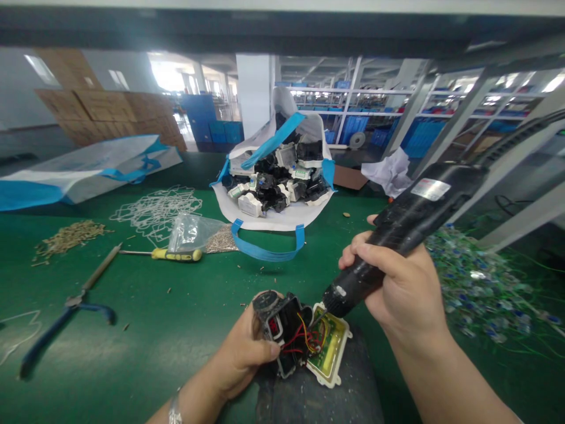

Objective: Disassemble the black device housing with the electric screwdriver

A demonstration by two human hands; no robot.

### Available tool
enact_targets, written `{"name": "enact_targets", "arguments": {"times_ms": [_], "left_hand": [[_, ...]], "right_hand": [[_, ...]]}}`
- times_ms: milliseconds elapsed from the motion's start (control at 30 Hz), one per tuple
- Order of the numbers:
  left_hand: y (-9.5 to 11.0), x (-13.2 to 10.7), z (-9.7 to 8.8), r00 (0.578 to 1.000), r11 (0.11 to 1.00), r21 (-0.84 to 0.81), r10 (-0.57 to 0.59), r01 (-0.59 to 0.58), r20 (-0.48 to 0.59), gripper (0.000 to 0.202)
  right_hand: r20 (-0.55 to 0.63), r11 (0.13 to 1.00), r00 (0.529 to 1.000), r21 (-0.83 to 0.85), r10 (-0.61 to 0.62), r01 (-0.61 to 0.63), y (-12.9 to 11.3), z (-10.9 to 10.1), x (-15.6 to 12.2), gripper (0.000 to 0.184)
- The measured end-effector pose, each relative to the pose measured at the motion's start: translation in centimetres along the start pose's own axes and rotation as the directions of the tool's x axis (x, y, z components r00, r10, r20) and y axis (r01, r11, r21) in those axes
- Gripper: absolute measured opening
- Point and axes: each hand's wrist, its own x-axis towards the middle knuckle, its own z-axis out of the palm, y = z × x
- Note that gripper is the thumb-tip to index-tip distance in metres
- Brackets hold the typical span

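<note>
My left hand (247, 344) is closed around a black plastic device housing (282, 327), opened up, with red and yellow wires running out of it. These wires lead to a white-rimmed cover (331, 353) with a green circuit board inside, lying folded out to the right. My right hand (404, 282) grips a black electric screwdriver (388, 235), tilted down to the left. Its bit points into the wires between housing and cover; whether it touches a screw I cannot make out. Beneath the device lies a dark pad (326, 400).
A white bag (269, 221) full of black and white devices stands behind. Pliers (75, 303), a yellow screwdriver (176, 254), a plastic bag (189, 232), white wires (154, 212) and brown pieces (75, 235) lie left. Green-wired parts (481, 288) are heaped right; a shelf (282, 29) spans above.
</note>
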Motion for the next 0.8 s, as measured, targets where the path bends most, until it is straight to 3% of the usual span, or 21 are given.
{"name": "enact_targets", "arguments": {"times_ms": [267,467,633,800], "left_hand": [[0.0,0.0,0.0,0.996,0.986,0.150,0.056,-0.067,0.072,0.062],[0.0,0.0,0.1,0.996,0.985,0.154,0.077,-0.081,0.033,0.062],[0.0,0.0,0.3,0.998,0.992,0.110,0.067,-0.066,-0.005,0.062],[0.2,0.1,0.3,0.997,0.990,0.121,0.077,-0.076,-0.005,0.060]], "right_hand": [[0.146,0.987,0.989,-0.158,-0.016,0.039,-0.6,0.2,-1.5,0.035],[0.125,0.900,0.992,-0.433,-0.001,0.055,-0.6,0.6,-2.4,0.028],[0.092,0.811,0.990,-0.569,-0.103,0.137,-1.1,0.8,-2.8,0.025],[0.088,0.819,0.972,-0.526,-0.218,0.231,-0.6,0.8,-3.0,0.032]]}}
